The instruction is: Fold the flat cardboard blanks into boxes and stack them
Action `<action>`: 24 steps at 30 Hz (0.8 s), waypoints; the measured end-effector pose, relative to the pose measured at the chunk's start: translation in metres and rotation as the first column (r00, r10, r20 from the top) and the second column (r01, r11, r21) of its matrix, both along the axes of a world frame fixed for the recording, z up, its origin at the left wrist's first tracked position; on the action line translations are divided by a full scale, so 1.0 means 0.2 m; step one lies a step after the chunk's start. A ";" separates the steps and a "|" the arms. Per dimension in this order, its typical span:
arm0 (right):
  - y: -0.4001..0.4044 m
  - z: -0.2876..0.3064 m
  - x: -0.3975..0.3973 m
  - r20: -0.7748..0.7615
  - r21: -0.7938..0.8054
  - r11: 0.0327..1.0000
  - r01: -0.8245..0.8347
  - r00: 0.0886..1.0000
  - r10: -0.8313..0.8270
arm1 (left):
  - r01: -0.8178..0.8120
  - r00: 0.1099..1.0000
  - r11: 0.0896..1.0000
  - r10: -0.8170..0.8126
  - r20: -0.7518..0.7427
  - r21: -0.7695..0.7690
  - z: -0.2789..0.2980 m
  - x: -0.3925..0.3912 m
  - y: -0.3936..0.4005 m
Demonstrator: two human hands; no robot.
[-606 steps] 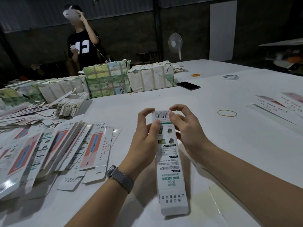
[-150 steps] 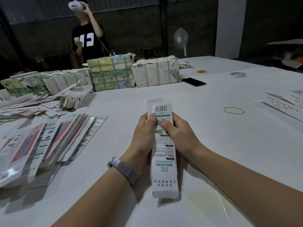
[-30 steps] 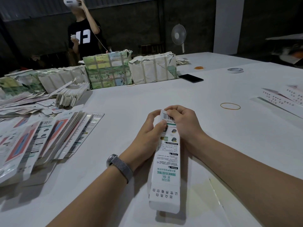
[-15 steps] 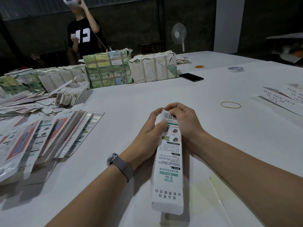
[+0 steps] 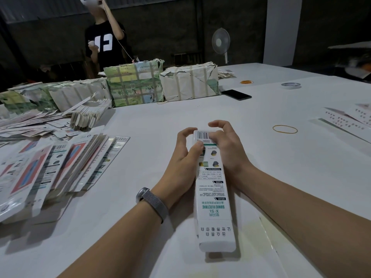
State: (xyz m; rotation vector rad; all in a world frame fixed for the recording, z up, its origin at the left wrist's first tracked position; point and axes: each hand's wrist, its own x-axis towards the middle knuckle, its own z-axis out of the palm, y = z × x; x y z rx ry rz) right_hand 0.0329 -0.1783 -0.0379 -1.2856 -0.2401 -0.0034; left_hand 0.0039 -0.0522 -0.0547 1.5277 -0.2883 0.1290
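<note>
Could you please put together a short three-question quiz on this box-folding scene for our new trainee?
1. True or false: both hands grip the far end of the long white box.
2. Which wrist wears the grey watch band: A left, B right?
3. What lies flat on the table just right of the hands, beyond the box?

Key: 1 true: the left hand and right hand hold it. 2 A. 3 A yellow rubber band.

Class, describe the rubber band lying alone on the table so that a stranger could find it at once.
Start at the white table and look right of the right hand. The rubber band lies flat there, a thin yellow loop with bare tabletop around it, nearer than the black phone.
</note>
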 end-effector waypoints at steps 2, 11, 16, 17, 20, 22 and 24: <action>0.00 0.00 0.00 -0.011 -0.010 1.000 -0.017 1.000 0.017 | -0.024 1.000 1.000 0.024 0.010 -0.008 0.00 0.00 0.00; 0.00 -0.01 0.02 0.009 -0.013 0.999 0.035 0.999 -0.035 | -0.051 0.999 0.999 0.051 0.012 -0.014 -0.01 0.01 0.00; 0.01 -0.02 0.03 0.002 0.017 0.999 0.034 0.999 -0.034 | -0.062 0.998 0.998 0.063 0.021 -0.019 0.00 0.00 0.00; 0.01 -0.02 0.03 0.000 0.012 0.999 0.038 0.999 -0.038 | -0.068 0.997 0.997 0.068 0.022 -0.021 0.00 0.00 0.00; 0.00 -0.02 0.04 0.005 -0.004 0.999 0.044 0.999 -0.044 | -0.082 0.996 0.997 0.082 0.022 -0.006 0.00 0.01 0.00; 0.01 -0.03 0.03 0.017 -0.020 0.999 0.042 0.999 -0.041 | -0.101 0.995 0.995 0.101 0.022 0.004 0.00 0.01 0.00; 0.01 -0.03 0.03 0.048 -0.106 0.990 0.088 0.995 -0.083 | -0.163 0.987 0.987 0.163 0.015 0.013 0.00 0.00 0.00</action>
